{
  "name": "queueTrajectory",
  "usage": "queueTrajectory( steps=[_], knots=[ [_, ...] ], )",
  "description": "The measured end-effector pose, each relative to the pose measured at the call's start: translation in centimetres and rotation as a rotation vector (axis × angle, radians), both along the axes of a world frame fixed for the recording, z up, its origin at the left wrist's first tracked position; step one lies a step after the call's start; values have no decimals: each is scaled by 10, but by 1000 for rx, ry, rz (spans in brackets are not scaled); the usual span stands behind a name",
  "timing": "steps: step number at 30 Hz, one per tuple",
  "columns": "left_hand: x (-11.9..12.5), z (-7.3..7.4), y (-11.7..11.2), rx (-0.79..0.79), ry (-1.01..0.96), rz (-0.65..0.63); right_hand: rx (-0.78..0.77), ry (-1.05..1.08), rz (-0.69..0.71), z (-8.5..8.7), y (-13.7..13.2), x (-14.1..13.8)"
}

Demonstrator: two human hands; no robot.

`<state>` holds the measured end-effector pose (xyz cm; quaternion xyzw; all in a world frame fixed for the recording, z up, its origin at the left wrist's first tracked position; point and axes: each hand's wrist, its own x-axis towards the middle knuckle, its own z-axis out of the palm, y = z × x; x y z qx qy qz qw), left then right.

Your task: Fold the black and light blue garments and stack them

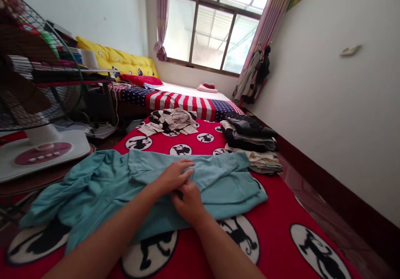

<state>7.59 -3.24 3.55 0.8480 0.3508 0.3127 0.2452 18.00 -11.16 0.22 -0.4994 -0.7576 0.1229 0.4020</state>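
A teal long-sleeved garment [218, 183] lies spread sideways across the red bedcover, with wrinkles and one end bunched at the left. My left hand [176, 174] rests over the middle of it, fingers stretched to the right and nothing visible in them. Just below, touching the left fingertips, my right hand [189, 202] is closed with its fingers curled in. A small dark gap shows beside its thumb; whatever it may hold is hidden.
Folded clothes [250, 135] form a stack at the right edge of the red bedcover [278, 229]. A crumpled black-and-cream garment [175, 120] lies beyond. At left stands a fan [43, 145]. Farther back is another bed [184, 101] below the window.
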Motion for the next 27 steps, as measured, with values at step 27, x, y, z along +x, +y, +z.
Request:
queueTrajectory(
  steps=[27],
  knots=[
    [13, -40, -5, 284, 438, 41, -34, -171, -1090, 0, -25, 178]
  ],
)
